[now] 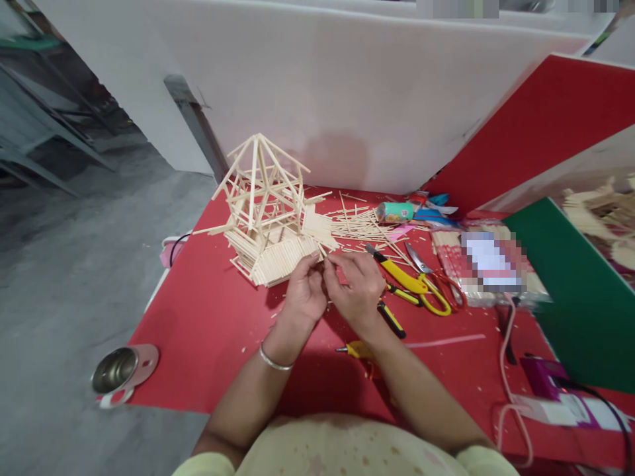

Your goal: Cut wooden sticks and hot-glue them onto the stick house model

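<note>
A stick-built model house [265, 211] of pale wooden sticks stands on the red board [208, 317]. My left hand [303, 291] and my right hand [354, 287] meet just in front of it, fingers pinched together. Between the fingertips there is a thin stick, too small to make out clearly. A silver bangle circles my left wrist. Loose sticks [362, 228] lie scattered right behind my hands.
Yellow-handled cutters [404, 277] and scissors [429, 277] lie right of my right hand. A small can [394, 211], a packet of sticks [489, 268], a glue gun with cord [543, 380] sit further right. A metal tin [116, 370] rests at the board's left corner.
</note>
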A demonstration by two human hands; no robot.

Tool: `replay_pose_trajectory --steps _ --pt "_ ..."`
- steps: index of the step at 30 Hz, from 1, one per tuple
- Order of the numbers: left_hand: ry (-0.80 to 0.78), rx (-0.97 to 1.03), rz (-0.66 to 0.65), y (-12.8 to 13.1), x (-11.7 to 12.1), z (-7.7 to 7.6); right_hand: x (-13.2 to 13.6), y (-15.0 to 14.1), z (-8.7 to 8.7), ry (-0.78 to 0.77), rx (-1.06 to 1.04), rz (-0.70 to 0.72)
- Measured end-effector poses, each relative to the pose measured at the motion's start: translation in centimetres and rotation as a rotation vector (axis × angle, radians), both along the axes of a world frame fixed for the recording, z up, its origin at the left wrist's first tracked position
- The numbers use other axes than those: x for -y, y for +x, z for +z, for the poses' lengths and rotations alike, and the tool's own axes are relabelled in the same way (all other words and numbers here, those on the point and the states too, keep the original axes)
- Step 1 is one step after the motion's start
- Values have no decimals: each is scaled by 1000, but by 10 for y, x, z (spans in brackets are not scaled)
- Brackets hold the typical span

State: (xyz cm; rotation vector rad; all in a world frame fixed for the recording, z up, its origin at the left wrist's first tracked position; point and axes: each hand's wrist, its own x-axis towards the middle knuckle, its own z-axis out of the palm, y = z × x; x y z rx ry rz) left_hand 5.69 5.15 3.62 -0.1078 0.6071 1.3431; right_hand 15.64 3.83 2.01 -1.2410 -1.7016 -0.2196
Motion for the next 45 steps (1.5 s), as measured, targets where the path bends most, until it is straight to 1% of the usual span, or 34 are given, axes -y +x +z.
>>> replay_pose_trajectory --steps 4,16,23,28,33,39,42,45 --pt "-1 -13 -3 1 -1 1 0 0 1 7 34 -18" --pt "-30 -26 -2 1 -2 2 0 0 2 -11 34 10" --pt "-24 7 -32 1 -2 1 3 2 2 -29 -9 41" --pt "-4 14 -20 1 -3 -3 5 3 3 -60 -44 70" --pt "-15 -7 -23 1 -3 -5 4 2 6 -72 -93 61" --pt "3 -14 -48 0 -2 -7 4 2 5 -85 -93 48" --pt "8 -22 -41 -1 -1 -7 5 2 6 -107 -90 36" --pt "15 -30 -75 -1 0 -6 5 2 6 -137 -88 30"
